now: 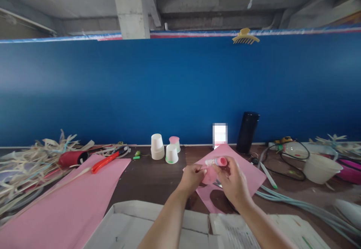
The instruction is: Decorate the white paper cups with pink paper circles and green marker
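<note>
The fingers of the right hand [232, 179] are curled and pinched on a glue stick [216, 161], which lies nearly level above the knuckles with its pink cap end at 3 o'clock. The fingers of the left hand [193, 175] are pressed together on the left edge of a small round pink paper piece [209, 176], held between the two hands just under the glue stick. Both hands are raised a little over the desk [152, 177], at its near middle. The label on the glue stick is too small to read.

Below the hands lies a pink sheet [248, 172], with a white pen [267, 175] just off its edge at 3 o'clock. At 6 o'clock an open cardboard box [132, 219] meets a printed paper [234, 232] whose writing is blurred beyond reading. At 10 o'clock stand white paper cups [157, 148], all upside down, one with a pink bottom [174, 140]. At 1 o'clock a black cylinder [247, 131] stands upright against the blue wall panel [141, 91], beside a small box [219, 134] whose face is blurred out. Farther out at 3 o'clock sits a white bowl [320, 169] among cables [284, 158]. At 9 o'clock a larger pink sheet [64, 204] carries red-handled pliers [105, 161], next to a heap of pale strips [25, 166]. A yellow hair clip [245, 37] grips the panel's top edge at 12 o'clock.
</note>
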Demonstrator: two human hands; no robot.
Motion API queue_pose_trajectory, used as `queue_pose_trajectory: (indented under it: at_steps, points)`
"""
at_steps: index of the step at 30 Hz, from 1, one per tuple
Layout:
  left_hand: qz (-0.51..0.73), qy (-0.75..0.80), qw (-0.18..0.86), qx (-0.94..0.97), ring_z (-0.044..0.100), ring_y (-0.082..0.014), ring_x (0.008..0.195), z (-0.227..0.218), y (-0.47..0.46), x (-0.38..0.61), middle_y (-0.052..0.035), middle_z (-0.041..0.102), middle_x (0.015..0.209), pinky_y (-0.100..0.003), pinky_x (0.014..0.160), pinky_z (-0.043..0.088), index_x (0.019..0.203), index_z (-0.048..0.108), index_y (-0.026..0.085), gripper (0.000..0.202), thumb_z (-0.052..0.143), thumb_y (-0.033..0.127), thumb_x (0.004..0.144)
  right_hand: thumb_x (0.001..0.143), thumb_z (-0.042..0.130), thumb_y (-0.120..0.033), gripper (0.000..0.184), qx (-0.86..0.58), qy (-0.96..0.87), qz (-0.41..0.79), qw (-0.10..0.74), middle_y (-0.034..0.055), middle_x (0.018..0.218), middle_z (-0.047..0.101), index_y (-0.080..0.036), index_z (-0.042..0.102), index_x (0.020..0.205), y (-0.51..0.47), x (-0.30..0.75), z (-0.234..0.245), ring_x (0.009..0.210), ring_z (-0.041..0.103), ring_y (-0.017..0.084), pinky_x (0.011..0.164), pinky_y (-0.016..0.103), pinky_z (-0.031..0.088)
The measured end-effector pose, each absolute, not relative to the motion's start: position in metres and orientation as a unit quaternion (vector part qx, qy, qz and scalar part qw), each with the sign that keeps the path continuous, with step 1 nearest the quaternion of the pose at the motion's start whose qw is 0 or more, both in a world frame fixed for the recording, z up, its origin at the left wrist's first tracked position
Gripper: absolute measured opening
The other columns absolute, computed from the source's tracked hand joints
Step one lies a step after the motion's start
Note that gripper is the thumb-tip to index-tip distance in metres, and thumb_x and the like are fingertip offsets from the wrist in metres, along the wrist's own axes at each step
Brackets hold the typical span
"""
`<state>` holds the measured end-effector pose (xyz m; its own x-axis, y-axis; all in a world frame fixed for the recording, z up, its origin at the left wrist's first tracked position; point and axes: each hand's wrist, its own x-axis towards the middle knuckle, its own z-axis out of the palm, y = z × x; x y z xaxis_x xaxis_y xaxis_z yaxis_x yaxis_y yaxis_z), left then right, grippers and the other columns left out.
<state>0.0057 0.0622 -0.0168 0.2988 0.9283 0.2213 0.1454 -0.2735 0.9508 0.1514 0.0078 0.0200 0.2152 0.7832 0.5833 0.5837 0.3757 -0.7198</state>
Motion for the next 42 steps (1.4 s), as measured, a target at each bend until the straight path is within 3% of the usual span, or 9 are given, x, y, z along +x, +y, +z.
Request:
queue_pose_trajectory:
  at_steps: [7,14,17,23,28,34,39,42]
  points:
    - [0.444,0.438,0.443,0.644,0.026,-0.007,0.051,-0.014,0.059,0.005,0.0056,0.028,0.052,-0.02,0.046,0.022,0.051,0.038,0.017,0.029,0.052,0.033,0.071,0.077,0.06,-0.04,0.029,-0.494,-0.569,0.099,0.65,0.0056,0.09,0.062,-0.021,0.05,0.096,0.008,0.151,0.02,0.078,0.06,0.019,0.068,0.03,0.05]
    - [0.459,0.481,0.423,0.615,0.033,-0.0087,0.052,-0.014,0.064,0.003,0.0047,0.037,0.052,-0.02,0.048,0.026,0.054,0.049,0.016,0.021,0.051,0.029,0.07,0.074,0.062,-0.04,0.034,-0.527,-0.498,0.13,0.676,0.0052,0.089,0.061,-0.021,0.049,0.1,0.015,0.16,0.019,0.078,0.062,0.019,0.068,0.03,0.05]
    - [0.486,0.518,0.398,0.581,0.038,-0.0101,0.056,-0.014,0.068,0.0,0.0034,0.044,0.056,-0.021,0.052,0.029,0.059,0.056,0.015,0.016,0.05,0.026,0.071,0.072,0.061,-0.04,0.035,-0.572,-0.495,0.131,0.641,0.0048,0.089,0.062,-0.021,0.051,0.099,0.021,0.168,0.018,0.079,0.062,0.02,0.067,0.029,0.048]
    - [0.516,0.535,0.357,0.565,0.034,-0.0098,0.055,-0.016,0.071,-0.005,0.0044,0.038,0.053,-0.021,0.05,0.026,0.055,0.049,0.017,0.021,0.049,0.028,0.073,0.063,0.062,-0.036,0.026,-0.668,-0.524,0.151,0.507,0.0016,0.078,0.061,-0.021,0.052,0.081,0.03,0.181,0.006,0.067,0.057,0.018,0.057,0.027,0.041]
    - [0.512,0.538,0.36,0.565,0.038,-0.0104,0.056,-0.015,0.071,-0.006,0.0036,0.043,0.054,-0.021,0.052,0.029,0.058,0.053,0.016,0.021,0.049,0.03,0.073,0.066,0.057,-0.034,0.017,-0.65,-0.602,0.17,0.432,-0.0038,0.059,0.052,-0.021,0.047,0.065,0.033,0.19,-0.002,0.056,0.05,0.014,0.052,0.024,0.035]
    - [0.511,0.534,0.355,0.573,0.045,-0.0127,0.06,-0.015,0.072,-0.007,0.0009,0.054,0.059,-0.022,0.057,0.034,0.068,0.063,0.014,0.022,0.05,0.031,0.074,0.066,0.059,-0.029,0.016,-0.613,-0.661,0.239,0.361,-0.0048,0.053,0.052,-0.021,0.046,0.061,0.031,0.199,-0.01,0.048,0.046,0.011,0.046,0.021,0.03]
    - [0.508,0.517,0.379,0.575,0.052,-0.0156,0.067,-0.016,0.072,-0.006,-0.0024,0.062,0.07,-0.024,0.06,0.038,0.08,0.068,0.015,0.026,0.051,0.034,0.074,0.064,0.065,-0.036,0.022,-0.633,-0.654,0.23,0.344,-0.003,0.056,0.055,-0.02,0.05,0.061,0.032,0.201,-0.018,0.051,0.049,0.012,0.046,0.022,0.032]
    - [0.52,0.483,0.403,0.578,0.055,-0.0171,0.075,-0.014,0.069,-0.004,-0.0038,0.066,0.081,-0.025,0.066,0.04,0.087,0.069,0.015,0.028,0.053,0.033,0.074,0.063,0.067,-0.045,0.028,-0.616,-0.658,0.201,0.383,0.0021,0.078,0.064,-0.021,0.06,0.075,0.03,0.195,-0.007,0.072,0.058,0.018,0.06,0.026,0.042]
